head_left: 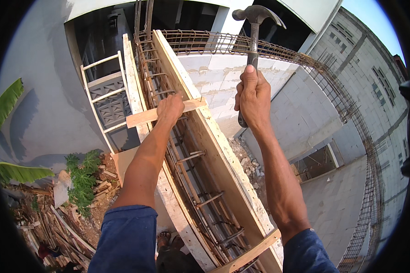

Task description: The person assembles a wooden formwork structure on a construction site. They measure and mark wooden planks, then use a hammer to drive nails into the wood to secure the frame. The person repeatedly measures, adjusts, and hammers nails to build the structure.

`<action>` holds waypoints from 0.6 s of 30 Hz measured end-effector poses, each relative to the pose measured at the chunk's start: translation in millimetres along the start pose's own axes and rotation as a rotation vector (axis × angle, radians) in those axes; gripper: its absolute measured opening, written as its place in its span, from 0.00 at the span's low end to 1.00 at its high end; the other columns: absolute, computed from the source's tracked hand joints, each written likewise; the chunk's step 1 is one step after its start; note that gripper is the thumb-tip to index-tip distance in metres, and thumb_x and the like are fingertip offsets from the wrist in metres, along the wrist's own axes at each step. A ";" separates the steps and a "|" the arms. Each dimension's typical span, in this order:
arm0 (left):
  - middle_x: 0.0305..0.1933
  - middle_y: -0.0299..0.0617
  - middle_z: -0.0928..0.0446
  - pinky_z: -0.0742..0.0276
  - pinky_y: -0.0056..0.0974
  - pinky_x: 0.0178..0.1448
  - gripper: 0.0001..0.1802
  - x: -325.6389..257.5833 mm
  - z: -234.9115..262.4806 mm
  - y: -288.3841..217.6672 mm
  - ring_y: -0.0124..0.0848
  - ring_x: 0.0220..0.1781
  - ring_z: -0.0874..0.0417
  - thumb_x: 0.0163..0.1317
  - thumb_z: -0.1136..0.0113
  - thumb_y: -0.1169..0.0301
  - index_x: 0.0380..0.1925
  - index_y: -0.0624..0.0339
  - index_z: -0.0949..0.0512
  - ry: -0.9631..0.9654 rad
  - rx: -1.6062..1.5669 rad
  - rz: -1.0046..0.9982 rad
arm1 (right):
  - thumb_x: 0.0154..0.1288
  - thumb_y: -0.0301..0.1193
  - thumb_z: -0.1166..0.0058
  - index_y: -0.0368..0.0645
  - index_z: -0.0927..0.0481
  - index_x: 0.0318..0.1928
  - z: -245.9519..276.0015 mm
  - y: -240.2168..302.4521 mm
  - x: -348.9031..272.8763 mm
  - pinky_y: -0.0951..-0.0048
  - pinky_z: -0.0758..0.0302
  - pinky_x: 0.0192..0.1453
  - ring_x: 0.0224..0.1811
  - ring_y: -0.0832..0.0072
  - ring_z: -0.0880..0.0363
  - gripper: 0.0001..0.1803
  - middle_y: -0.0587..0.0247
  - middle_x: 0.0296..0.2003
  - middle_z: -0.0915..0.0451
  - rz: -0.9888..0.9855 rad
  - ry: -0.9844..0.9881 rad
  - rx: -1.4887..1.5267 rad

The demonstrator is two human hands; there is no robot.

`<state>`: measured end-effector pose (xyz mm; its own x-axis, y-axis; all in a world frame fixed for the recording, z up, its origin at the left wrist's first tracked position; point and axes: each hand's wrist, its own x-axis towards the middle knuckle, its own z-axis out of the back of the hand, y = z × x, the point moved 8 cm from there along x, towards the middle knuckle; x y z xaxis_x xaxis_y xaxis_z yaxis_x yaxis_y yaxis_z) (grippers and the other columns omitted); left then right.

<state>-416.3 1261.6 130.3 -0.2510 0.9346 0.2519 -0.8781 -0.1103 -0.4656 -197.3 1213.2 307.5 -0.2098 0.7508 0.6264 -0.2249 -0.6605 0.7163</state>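
Pale block walls (pixel 319 104) stand behind wooden formwork (pixel 221 168) in the head view, a rebar cage (pixel 210 200) between its boards. The left hand (pixel 171 108), loosely fisted, rests on a wooden crosspiece (pixel 141 118) bridging them; any nail in it is hidden. The right hand (pixel 254 95) wraps tightly around a claw hammer (pixel 253 40), head upward.

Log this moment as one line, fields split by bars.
left hand: at wooden crosspiece | right hand: gripping hammer, head upward | rebar cage: between formwork boards
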 end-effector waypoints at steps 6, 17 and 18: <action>0.38 0.60 0.17 0.21 0.53 0.48 0.15 -0.2 11.2 -4.0 0.54 0.42 0.14 0.67 0.57 0.74 0.48 0.62 0.22 0.063 -0.010 0.053 | 0.78 0.44 0.60 0.32 0.26 0.31 -31.3 -49.8 -52.3 0.47 0.28 0.37 0.30 0.43 0.20 0.27 0.39 0.23 0.21 -0.392 0.293 -0.565; 0.43 0.58 0.17 0.21 0.51 0.51 0.19 0.4 -8.3 6.6 0.50 0.47 0.14 0.67 0.57 0.74 0.54 0.62 0.24 0.121 0.040 0.057 | 0.80 0.46 0.64 0.32 0.28 0.31 -34.6 -81.8 -86.0 0.56 0.30 0.24 0.14 0.60 0.26 0.28 0.49 0.18 0.25 -0.835 0.477 -0.522; 0.43 0.58 0.17 0.21 0.51 0.51 0.19 1.6 -5.2 5.0 0.50 0.47 0.14 0.67 0.57 0.74 0.54 0.61 0.24 0.097 0.051 0.034 | 0.79 0.47 0.64 0.29 0.26 0.30 -25.3 -82.6 -85.2 0.54 0.27 0.24 0.14 0.58 0.24 0.31 0.44 0.20 0.23 -0.866 0.335 -0.492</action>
<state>-418.9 1264.4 124.0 -0.2422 0.9582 0.1525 -0.8899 -0.1568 -0.4284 -184.9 1203.5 187.1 -0.0277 0.9770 -0.2115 -0.7701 0.1140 0.6277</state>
